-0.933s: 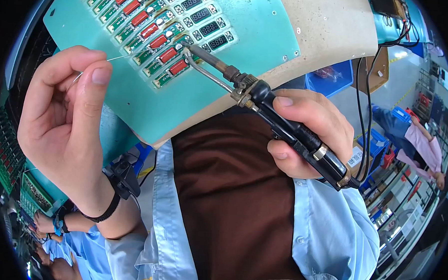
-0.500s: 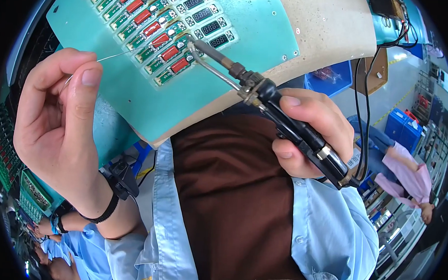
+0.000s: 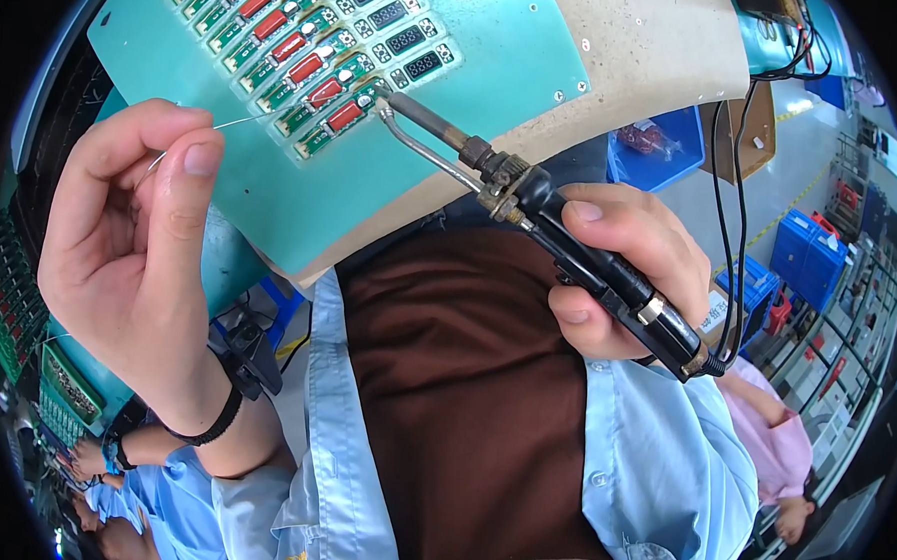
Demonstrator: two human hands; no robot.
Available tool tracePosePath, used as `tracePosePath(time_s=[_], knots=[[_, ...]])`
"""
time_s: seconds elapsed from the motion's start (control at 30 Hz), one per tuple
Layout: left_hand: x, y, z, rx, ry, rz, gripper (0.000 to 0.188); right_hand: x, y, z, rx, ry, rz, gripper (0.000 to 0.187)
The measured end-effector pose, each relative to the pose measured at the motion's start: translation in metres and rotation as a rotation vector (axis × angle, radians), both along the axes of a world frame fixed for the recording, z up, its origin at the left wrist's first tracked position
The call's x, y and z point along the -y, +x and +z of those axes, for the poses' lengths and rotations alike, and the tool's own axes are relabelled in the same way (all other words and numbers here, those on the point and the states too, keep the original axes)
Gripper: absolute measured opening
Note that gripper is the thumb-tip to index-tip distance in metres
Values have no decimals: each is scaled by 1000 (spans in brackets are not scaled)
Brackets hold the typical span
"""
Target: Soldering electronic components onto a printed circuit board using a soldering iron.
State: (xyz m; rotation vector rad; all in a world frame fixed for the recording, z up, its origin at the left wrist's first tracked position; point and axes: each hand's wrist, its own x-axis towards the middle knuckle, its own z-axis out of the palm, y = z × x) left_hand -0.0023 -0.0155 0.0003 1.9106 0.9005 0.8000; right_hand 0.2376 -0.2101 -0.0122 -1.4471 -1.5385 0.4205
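Note:
My left hand (image 3: 140, 247) pinches a thin solder wire (image 3: 243, 122) between thumb and forefinger. The wire stretches right toward a row of small green circuit boards (image 3: 293, 125), each bearing a red block component. My right hand (image 3: 640, 253) grips a black soldering iron (image 3: 609, 272) with a thin bent metal tube along its shaft. Its tip is at the nearest boards' right ends, beside the small black displays (image 3: 421, 66); whether it touches is too small to tell. The boards sit in a teal panel (image 3: 301, 214).
A tan board (image 3: 669, 49) lies under the panel. Black cables (image 3: 738, 193) hang at the right, by a blue bin (image 3: 659, 149) and a cardboard box (image 3: 755, 133). Green boards (image 3: 69, 384) stand at the left. People in blue and pink are farther off.
The iron's tip has shifted toward the nearest board in the row. My left hand has moved slightly right with the wire. The person in pink has moved lower in view.

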Motion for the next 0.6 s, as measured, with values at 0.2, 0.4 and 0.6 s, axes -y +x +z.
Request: tracePosePath(time_s=[0.2, 0.4, 0.6], knots=[[-2, 3, -8, 62, 53, -17, 18, 2, 0, 0, 18, -35, 14, 41], [0, 2, -2, -12, -4, -7, 16, 0, -2, -7, 3, 11, -4, 41], [0, 3, -4, -8, -24, -20, 17, 0, -4, -10, -25, 40, -19, 41]])
